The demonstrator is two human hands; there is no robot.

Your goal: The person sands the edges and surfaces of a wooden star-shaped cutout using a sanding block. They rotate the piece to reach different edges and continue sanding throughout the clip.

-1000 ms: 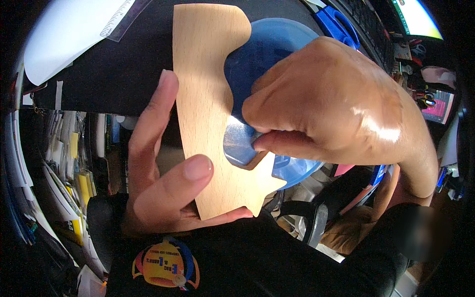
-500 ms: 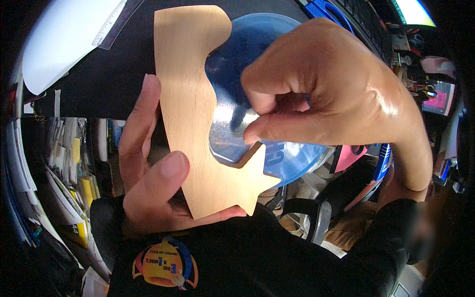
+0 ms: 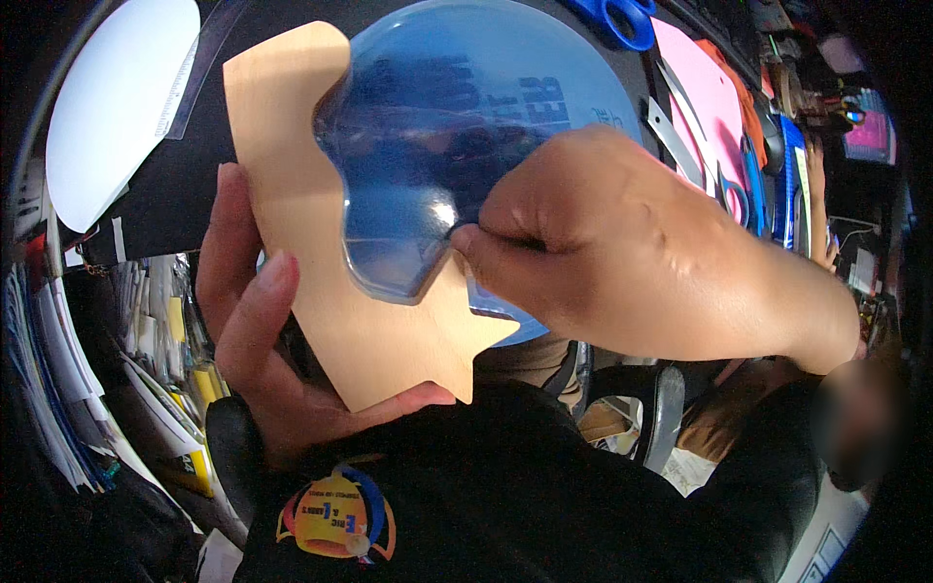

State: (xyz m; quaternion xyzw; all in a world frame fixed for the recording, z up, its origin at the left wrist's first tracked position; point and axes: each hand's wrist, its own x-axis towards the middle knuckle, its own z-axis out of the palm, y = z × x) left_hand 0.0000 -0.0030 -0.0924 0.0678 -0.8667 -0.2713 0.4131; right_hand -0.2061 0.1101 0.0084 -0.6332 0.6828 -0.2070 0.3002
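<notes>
My left hand [image 3: 258, 330] grips a pale wooden cutout [image 3: 292, 155] from its left and lower edges, thumb against its face. The cutout has a wavy inner edge and star-like points at its lower end. Against that wavy edge lies a round, see-through blue plastic piece [image 3: 418, 107] with dark printed letters. It is glossy; I cannot tell whether it is joined to the wood. My right hand [image 3: 593, 243] is closed in a pinch over the blue piece, thumb tip by the uppermost star point. Whatever is between those fingertips is hidden.
A white sheet [image 3: 117, 107] and a clear ruler [image 3: 175, 97] lie at the upper left. Blue-handled scissors [image 3: 632, 21], a pink sheet [image 3: 714, 117] and a metal strip [image 3: 673, 141] are at the upper right. Papers and folders [image 3: 165, 340] stand packed at the left.
The wooden cutout and my left hand have shifted left in view. My right hand has come lower, its pinch tighter and nearer the star point. More of the blue piece shows.
</notes>
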